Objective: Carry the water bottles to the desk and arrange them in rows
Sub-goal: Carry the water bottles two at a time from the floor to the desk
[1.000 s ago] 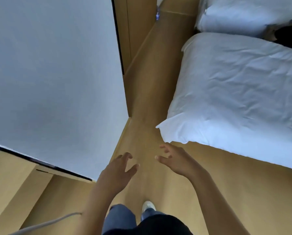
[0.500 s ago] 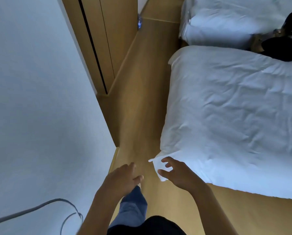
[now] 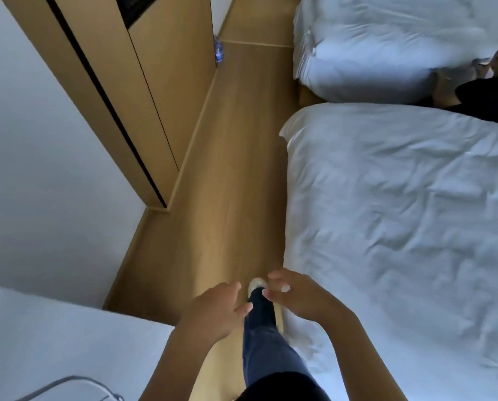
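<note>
A water bottle with a blue label (image 3: pixel 218 51) stands on the wooden floor far ahead, against the base of the wooden cabinet. My left hand (image 3: pixel 216 309) and my right hand (image 3: pixel 295 295) are held out low in front of me, side by side above my stepping foot. Both have loosely spread fingers and hold nothing. The desk is not in view.
A wooden-floored aisle (image 3: pixel 236 157) runs between a wooden cabinet (image 3: pixel 143 91) and white wall (image 3: pixel 39 175) on the left and a white bed (image 3: pixel 401 221) on the right. A second bed (image 3: pixel 372 44) lies beyond, with a person in black (image 3: pixel 491 94) beside it.
I have walked forward along the aisle; the bed corner has passed to my right, and the cabinet and distant bottle appear nearer. Both hands stay empty in front of me.
</note>
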{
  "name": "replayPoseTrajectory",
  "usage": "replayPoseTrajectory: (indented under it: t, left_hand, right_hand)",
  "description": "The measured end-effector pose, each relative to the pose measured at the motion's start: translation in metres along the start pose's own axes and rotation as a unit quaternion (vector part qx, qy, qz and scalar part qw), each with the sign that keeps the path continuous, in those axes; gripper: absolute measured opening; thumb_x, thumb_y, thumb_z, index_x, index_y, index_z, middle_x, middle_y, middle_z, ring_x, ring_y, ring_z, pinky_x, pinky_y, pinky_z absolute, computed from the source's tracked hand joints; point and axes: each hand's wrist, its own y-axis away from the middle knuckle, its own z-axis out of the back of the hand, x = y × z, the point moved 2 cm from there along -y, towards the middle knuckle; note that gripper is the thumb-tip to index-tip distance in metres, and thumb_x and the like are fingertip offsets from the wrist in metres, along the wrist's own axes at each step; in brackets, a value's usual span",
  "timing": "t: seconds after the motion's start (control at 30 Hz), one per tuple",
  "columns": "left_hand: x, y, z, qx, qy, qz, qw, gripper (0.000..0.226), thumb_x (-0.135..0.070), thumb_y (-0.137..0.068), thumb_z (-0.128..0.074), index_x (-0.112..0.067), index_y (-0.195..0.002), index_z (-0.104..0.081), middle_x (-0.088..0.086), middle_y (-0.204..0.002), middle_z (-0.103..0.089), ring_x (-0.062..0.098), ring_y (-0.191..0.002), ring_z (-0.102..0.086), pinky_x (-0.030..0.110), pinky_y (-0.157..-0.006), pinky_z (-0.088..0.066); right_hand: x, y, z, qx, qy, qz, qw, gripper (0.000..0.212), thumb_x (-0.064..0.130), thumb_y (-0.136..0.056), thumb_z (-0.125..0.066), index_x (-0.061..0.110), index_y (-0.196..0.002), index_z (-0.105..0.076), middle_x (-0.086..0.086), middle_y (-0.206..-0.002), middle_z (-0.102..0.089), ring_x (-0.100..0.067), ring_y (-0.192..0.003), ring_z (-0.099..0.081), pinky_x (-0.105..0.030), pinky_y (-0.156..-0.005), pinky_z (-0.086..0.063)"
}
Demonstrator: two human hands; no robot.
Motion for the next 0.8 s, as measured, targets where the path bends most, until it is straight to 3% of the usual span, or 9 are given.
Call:
replayPoseTrajectory:
  t: [0.17,0.4,0.5,0.63,0.73,0.8]
  left_hand:
    - [-0.016,-0.139,0.087,0.022,-0.015,0.007,1.000,0.060,-0.053,-0.098,-0.041,-0.021,-0.147,-0.031,-0.001,-0.143,-0.047,0.018,-0.126,-0.049,0.031,-0.098,-0.041]
    - [-0.033,-0.291,0.231,-0.072,0.010,-0.011,0.997,0.059,-0.055,-0.098,-0.039,-0.022,-0.146,-0.033,-0.001,-0.139,-0.051,0.017,-0.121,-0.052,0.033,-0.097,-0.045]
    - [-0.024,-0.345,0.263,-0.028,0.025,0.014,0.999,0.060,-0.056,-0.097,-0.038,-0.023,-0.147,-0.032,-0.003,-0.141,-0.049,0.015,-0.121,-0.052,0.032,-0.096,-0.044]
    - [-0.007,-0.430,0.305,0.100,0.036,0.039,0.994,0.059,-0.054,-0.097,-0.043,-0.021,-0.146,-0.034,0.001,-0.140,-0.050,0.018,-0.122,-0.052,0.032,-0.099,-0.043]
    - [0.011,-0.505,0.362,0.106,0.041,0.043,0.993,0.059,-0.052,-0.098,-0.042,-0.020,-0.147,-0.032,0.002,-0.142,-0.048,0.018,-0.123,-0.051,0.026,-0.089,-0.041]
    - [0.022,-0.555,0.413,0.087,0.049,0.042,0.994,0.064,-0.052,-0.099,-0.041,-0.019,-0.151,-0.026,0.002,-0.148,-0.042,0.018,-0.128,-0.047,0.026,-0.090,-0.038]
  right_hand:
    - [0.053,-0.120,0.116,-0.028,-0.014,-0.004,1.000,0.053,0.048,-0.093,-0.061,0.026,-0.139,-0.047,-0.001,-0.131,-0.054,-0.015,-0.112,-0.055,-0.031,-0.099,-0.046]
    - [0.137,-0.244,0.266,-0.123,-0.003,0.040,0.992,0.042,0.044,-0.095,-0.058,0.013,-0.124,-0.054,-0.010,-0.117,-0.065,-0.021,-0.095,-0.064,-0.033,-0.085,-0.052]
    - [0.153,-0.299,0.292,-0.076,0.004,0.032,0.997,0.045,0.048,-0.096,-0.056,0.021,-0.132,-0.050,-0.002,-0.127,-0.060,-0.015,-0.104,-0.058,-0.030,-0.093,-0.049]
    - [0.171,-0.391,0.322,0.013,0.079,0.003,0.997,0.053,0.050,-0.097,-0.054,0.024,-0.142,-0.043,-0.003,-0.142,-0.052,-0.021,-0.126,-0.052,-0.030,-0.099,-0.042]
    - [0.200,-0.472,0.358,0.034,0.102,-0.011,0.994,0.055,0.050,-0.096,-0.054,0.024,-0.143,-0.043,-0.003,-0.142,-0.051,-0.019,-0.122,-0.053,-0.027,-0.092,-0.043]
    - [0.232,-0.525,0.391,0.022,0.100,-0.009,0.995,0.055,0.050,-0.095,-0.055,0.025,-0.143,-0.042,-0.003,-0.139,-0.053,-0.015,-0.114,-0.054,-0.024,-0.085,-0.041]
